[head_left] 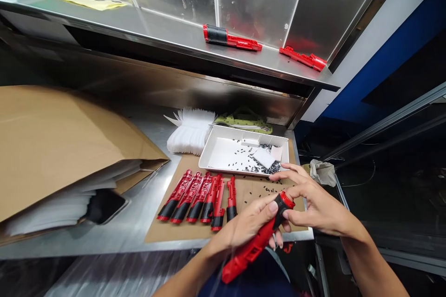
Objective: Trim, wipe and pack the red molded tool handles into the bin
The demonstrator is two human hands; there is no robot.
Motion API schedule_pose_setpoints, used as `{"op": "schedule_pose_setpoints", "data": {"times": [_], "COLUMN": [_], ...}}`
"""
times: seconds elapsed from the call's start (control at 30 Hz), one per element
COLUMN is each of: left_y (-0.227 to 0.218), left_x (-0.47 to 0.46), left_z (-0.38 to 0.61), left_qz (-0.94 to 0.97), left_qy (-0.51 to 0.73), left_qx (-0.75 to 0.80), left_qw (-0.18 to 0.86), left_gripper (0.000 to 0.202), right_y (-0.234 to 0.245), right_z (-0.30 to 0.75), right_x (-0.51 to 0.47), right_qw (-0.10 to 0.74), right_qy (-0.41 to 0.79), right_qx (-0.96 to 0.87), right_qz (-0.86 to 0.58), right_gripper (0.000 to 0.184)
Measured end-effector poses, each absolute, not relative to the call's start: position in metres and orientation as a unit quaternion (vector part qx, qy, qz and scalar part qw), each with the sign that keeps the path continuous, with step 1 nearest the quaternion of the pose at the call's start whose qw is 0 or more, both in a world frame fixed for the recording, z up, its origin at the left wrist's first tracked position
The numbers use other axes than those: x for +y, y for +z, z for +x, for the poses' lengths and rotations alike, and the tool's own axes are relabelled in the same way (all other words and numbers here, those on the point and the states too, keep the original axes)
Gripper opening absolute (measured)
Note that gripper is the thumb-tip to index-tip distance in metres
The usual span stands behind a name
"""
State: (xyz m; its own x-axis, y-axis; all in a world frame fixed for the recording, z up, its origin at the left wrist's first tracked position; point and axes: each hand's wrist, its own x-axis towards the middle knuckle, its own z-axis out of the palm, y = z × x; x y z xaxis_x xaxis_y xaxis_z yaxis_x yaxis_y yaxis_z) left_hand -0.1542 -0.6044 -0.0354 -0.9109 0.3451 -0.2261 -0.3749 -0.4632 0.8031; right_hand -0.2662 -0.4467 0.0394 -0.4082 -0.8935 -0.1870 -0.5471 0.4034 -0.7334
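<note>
A red and black plastic tool handle [256, 241] is gripped in my left hand [249, 225], slanting down to the left below the table's front edge. My right hand [310, 201] pinches the handle's black and red tip, its other fingers spread. Several matching red and black handle halves [200, 197] lie side by side on a brown cardboard sheet [167, 227] just left of my hands. Behind them stands a white tray [212, 153] holding many small black screws [259, 162] and white pieces. More loose screws lie scattered on the cardboard.
A large brown cardboard flap [52, 143] over stacked white sheets covers the table's left. A pile of white sheets [190, 132] lies behind the tray. Two red parts, one at the middle [230, 39] and one at the right end [303, 58], rest on the steel shelf [174, 32] above. A crumpled bag [322, 171] sits at the right edge.
</note>
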Motion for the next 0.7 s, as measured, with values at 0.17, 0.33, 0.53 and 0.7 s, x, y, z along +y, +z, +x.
{"op": "schedule_pose_setpoints", "data": {"times": [0.17, 0.33, 0.53, 0.7], "left_y": [-0.034, -0.033, -0.029, -0.031], "left_x": [-0.603, -0.601, -0.600, -0.598], "left_z": [-0.154, -0.153, -0.153, -0.153], "left_qz": [-0.023, -0.024, -0.008, -0.007], "left_qy": [0.856, 0.859, 0.855, 0.859], "left_qx": [0.474, 0.471, 0.481, 0.474], "left_qw": [0.205, 0.200, 0.195, 0.196], "left_gripper": [0.076, 0.076, 0.076, 0.078], "right_y": [0.041, 0.046, 0.045, 0.042], "right_z": [-0.264, -0.261, -0.259, -0.255], "right_x": [-0.445, -0.442, -0.441, -0.441], "right_qw": [0.276, 0.269, 0.257, 0.237], "right_qy": [-0.293, -0.290, -0.294, -0.298], "right_qx": [0.790, 0.793, 0.791, 0.797], "right_qz": [-0.463, -0.463, -0.471, -0.469], "right_gripper": [0.004, 0.003, 0.005, 0.006]}}
